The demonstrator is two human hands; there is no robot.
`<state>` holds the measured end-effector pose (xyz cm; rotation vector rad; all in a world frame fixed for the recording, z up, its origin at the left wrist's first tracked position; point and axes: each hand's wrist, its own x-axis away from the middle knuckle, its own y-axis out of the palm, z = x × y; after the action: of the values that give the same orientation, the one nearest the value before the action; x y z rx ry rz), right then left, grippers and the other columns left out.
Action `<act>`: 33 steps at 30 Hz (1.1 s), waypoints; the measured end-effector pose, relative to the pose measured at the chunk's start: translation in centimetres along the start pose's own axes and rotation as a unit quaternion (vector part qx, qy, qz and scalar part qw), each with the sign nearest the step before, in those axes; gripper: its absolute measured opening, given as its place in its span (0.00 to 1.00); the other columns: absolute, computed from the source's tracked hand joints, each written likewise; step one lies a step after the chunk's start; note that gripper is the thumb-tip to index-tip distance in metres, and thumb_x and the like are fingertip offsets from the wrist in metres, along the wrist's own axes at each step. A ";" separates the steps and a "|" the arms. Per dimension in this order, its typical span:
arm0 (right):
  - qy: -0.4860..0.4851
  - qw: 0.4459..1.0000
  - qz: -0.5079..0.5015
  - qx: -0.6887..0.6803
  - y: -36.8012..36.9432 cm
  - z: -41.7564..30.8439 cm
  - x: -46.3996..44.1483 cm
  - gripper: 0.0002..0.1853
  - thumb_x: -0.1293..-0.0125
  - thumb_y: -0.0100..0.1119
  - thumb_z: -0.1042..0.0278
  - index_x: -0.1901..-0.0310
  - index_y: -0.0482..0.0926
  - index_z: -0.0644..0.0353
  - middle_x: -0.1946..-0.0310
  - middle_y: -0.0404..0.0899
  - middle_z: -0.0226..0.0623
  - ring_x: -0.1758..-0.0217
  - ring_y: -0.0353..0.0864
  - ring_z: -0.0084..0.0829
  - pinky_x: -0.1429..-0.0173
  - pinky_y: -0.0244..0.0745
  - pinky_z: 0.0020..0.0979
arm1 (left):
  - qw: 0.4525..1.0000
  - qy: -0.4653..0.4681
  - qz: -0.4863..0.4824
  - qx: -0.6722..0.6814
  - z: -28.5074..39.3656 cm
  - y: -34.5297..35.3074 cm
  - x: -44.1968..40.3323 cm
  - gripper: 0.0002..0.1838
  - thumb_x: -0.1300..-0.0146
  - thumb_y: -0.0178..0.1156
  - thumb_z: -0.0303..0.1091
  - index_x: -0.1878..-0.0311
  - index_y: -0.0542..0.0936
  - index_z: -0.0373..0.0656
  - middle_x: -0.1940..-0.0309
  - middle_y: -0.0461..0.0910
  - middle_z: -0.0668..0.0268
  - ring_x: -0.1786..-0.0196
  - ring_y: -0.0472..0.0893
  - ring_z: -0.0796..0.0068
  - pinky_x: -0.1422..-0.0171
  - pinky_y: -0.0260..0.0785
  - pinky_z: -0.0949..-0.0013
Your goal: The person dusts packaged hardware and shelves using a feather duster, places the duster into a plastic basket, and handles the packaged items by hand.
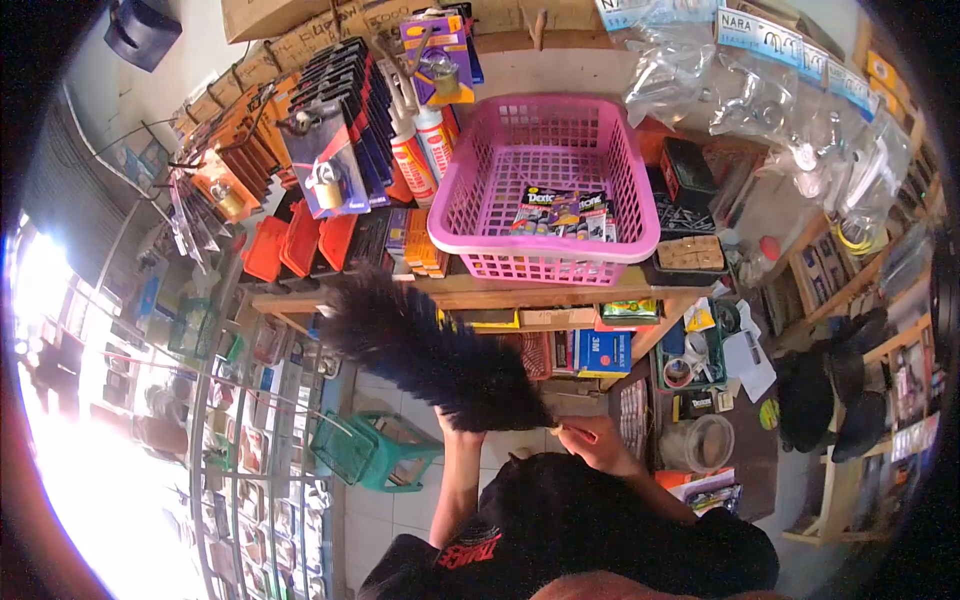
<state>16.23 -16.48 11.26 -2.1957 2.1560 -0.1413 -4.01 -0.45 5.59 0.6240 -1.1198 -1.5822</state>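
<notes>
A black feather duster (430, 355) stretches diagonally in front of me, its bushy tip up at the left near the shelf edge. My right hand (598, 443) is closed around the duster's end at the lower right, where a bit of pale handle shows. Beneath the duster's lower edge is my left hand (458, 428). Feathers cover its fingers, so whether it grips anything is hidden. Beyond the duster, a pink plastic basket (545, 245) stands on the wooden shelf (560, 290), with several small Dextone packets (565, 212) inside.
Carded padlocks (325, 180) hang at the upper left, beside sealant tubes (412, 155). Orange-red items (300, 240) line the shelf. A green plastic stool (375, 450) stands on the floor at left. Plastic bags (760, 95) hang upper right, above a tray of tape (690, 350).
</notes>
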 end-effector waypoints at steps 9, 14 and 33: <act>0.211 0.955 -0.192 -0.087 1.9 4.8 -2.6 0.20 0.25 0.53 0.53 0.45 0.81 0.61 0.78 0.71 0.23 0.78 0.64 0.14 0.73 0.57 0.21 | 0.992 0.097 0.016 0.084 4.4 1.0 0.8 0.30 0.30 0.44 0.57 0.43 0.75 0.38 0.46 0.78 0.54 0.39 0.74 0.47 0.31 0.62 0.44; 0.221 0.933 -0.275 -0.074 2.9 4.8 -4.6 0.18 0.25 0.52 0.51 0.57 0.83 0.57 0.79 0.72 0.22 0.78 0.65 0.13 0.74 0.56 0.20 | 0.981 0.178 0.035 0.072 8.1 -2.7 4.2 0.27 0.32 0.44 0.56 0.51 0.77 0.40 0.59 0.80 0.56 0.54 0.80 0.53 0.47 0.74 0.48; 0.208 0.919 -0.332 -0.033 6.1 7.3 -6.7 0.15 0.28 0.56 0.59 0.56 0.84 0.62 0.81 0.69 0.22 0.82 0.60 0.13 0.78 0.51 0.20 | 0.936 0.339 0.014 0.092 12.3 -8.5 11.8 0.34 0.30 0.39 0.63 0.37 0.73 0.44 0.44 0.78 0.58 0.42 0.77 0.53 0.35 0.65 0.39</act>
<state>10.83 -10.00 3.22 -3.0755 1.4489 -0.6198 -21.79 -7.18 4.91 1.1664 -0.7422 -1.0961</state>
